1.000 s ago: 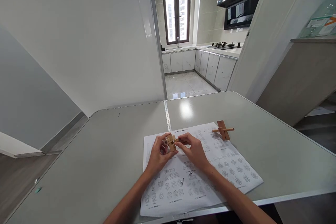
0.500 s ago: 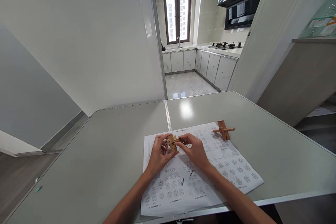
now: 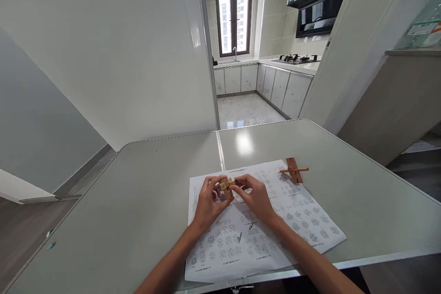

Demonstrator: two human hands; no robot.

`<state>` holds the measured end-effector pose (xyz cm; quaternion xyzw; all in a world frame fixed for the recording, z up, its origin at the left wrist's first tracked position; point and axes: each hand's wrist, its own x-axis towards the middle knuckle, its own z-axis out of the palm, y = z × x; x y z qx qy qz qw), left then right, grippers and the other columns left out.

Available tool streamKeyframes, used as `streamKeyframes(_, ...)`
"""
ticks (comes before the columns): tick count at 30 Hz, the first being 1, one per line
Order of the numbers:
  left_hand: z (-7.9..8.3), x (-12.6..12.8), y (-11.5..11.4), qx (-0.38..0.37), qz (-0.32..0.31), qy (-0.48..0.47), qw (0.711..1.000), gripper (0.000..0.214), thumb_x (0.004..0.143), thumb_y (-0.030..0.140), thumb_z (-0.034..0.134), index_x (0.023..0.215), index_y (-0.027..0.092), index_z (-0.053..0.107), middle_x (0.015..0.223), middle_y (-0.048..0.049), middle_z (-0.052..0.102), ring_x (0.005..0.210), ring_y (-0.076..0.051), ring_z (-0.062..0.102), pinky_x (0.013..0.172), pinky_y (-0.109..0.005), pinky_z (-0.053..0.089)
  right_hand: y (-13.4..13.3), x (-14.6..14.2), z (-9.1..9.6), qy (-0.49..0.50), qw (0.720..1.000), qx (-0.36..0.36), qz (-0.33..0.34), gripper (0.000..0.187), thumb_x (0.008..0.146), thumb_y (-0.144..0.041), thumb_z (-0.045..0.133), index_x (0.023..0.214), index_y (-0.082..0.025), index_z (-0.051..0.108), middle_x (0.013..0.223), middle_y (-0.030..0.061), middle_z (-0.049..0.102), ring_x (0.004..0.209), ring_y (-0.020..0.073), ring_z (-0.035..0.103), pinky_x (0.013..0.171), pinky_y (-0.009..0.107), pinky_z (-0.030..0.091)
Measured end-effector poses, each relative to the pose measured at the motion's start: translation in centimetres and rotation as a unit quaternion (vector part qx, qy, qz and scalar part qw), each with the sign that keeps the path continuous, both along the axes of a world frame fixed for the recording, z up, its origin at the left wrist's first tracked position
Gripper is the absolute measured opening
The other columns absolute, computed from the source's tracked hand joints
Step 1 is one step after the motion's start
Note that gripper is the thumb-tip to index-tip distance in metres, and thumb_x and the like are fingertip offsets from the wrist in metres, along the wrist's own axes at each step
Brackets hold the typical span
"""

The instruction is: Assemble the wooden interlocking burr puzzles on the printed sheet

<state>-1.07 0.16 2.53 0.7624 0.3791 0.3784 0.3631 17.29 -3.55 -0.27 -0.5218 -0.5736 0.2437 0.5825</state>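
Observation:
Above the printed sheet, a small wooden interlocking puzzle (image 3: 227,188) with dark marks on its pieces is held between both hands. My left hand (image 3: 209,202) grips it from the left, thumb below and fingers around the far side. From the right, my right hand (image 3: 254,195) pinches a piece at the puzzle's right side between thumb and fingers. The fingers hide part of the puzzle. Beneath lies the white paper sheet (image 3: 292,248), printed with rows of small assembly diagrams and a few dark pen marks.
A flat wooden piece with a thin rod through it (image 3: 294,170) rests at the sheet's upper right edge. The pale table (image 3: 120,220) has a seam (image 3: 219,149) across it. A small greenish bit (image 3: 51,245) lies near the left edge. Beyond is a kitchen.
Both hands stay almost in place around the puzzle, with only a slight shift of the fingers and the puzzle. The view has moved very slightly.

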Motion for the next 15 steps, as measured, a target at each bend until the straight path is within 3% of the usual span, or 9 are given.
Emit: streamKeyframes(15, -0.21, -0.06, -0.06, 0.045, 0.015, 0.025, 0.999, 0.052, 0.079, 0.020, 0.078, 0.128, 0.031, 0.065, 0.114, -0.0032, 0.063, 0.071, -0.012, 0.055, 0.065, -0.027, 0.048, -0.14, -0.15, 0.31, 0.004, 1.000, 0.004, 0.009, 0.024, 0.098, -0.046, 0.064, 0.101, -0.023, 0.069, 0.093, 0.0073, 0.077, 0.082, 0.0238, 0.074, 0.071, 0.037, 0.060)
